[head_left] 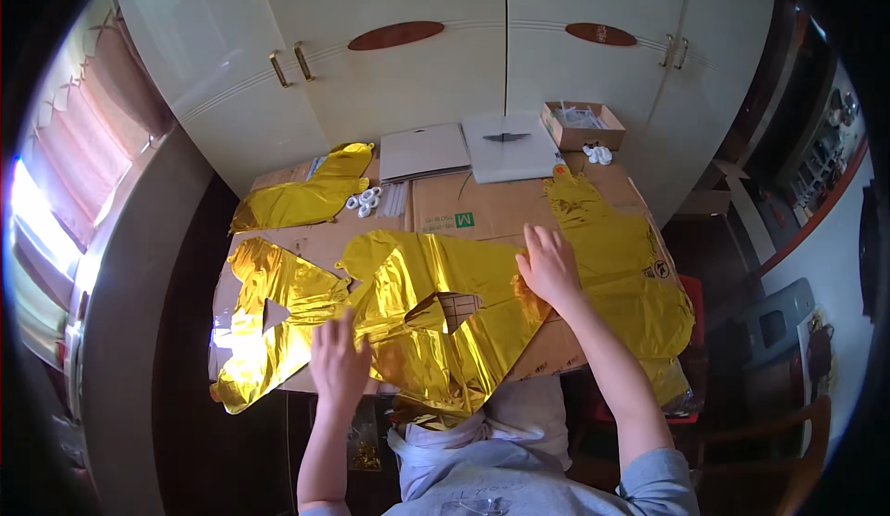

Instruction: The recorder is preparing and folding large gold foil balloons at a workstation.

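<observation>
A flat, shiny gold foil balloon (399,280) lies across the middle of the cardboard-covered table, with a cut-out hole near its centre. Its lower edge hangs over the table front onto my lap. My left hand (339,360) hovers over or rests on its left part, fingers apart; contact is hard to make out. At its right end is my right hand (551,268), fingers stretched out above the foil, holding nothing visible. To the left, another gold foil balloon (301,280) spreads out, wrinkled, with a triangular hole. More gold foil (630,280) covers the table's right side.
Folded gold foil (301,199) lies at the back left beside white rings (364,202). Behind are grey boards (425,152), a white panel (510,156), an open cardboard box (593,133) and white rolls (598,154). A wooden chair (811,442) stands at right.
</observation>
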Demonstrator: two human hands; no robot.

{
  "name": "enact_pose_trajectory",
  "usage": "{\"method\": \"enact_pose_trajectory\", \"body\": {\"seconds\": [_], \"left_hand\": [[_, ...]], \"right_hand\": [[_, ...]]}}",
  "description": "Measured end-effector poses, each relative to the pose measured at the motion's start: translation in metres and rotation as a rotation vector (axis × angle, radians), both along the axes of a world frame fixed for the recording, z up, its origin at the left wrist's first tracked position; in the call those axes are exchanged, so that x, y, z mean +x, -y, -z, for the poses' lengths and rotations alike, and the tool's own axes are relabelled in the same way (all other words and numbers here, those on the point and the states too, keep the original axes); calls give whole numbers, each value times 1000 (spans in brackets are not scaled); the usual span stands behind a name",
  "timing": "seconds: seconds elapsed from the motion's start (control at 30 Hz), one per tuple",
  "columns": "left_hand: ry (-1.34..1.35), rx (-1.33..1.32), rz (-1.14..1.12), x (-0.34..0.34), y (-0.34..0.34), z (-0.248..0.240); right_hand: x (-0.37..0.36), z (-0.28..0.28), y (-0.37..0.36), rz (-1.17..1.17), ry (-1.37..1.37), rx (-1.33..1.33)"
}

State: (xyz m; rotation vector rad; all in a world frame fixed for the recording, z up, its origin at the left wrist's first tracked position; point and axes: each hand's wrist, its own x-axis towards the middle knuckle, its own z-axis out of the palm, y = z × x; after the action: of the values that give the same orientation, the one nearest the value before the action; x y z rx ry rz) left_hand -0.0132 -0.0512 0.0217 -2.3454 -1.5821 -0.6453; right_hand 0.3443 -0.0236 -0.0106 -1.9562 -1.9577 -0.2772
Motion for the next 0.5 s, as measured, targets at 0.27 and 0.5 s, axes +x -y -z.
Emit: {"method": "enact_pose_trajectory", "body": {"seconds": [0.27,0.5], "left_hand": [[333,-424,721,124,-48,15],[387,-533,683,169,-64,46]], "right_hand": [[-7,35,31,179,5,-5],[-22,30,35,164,-113,169]]}}
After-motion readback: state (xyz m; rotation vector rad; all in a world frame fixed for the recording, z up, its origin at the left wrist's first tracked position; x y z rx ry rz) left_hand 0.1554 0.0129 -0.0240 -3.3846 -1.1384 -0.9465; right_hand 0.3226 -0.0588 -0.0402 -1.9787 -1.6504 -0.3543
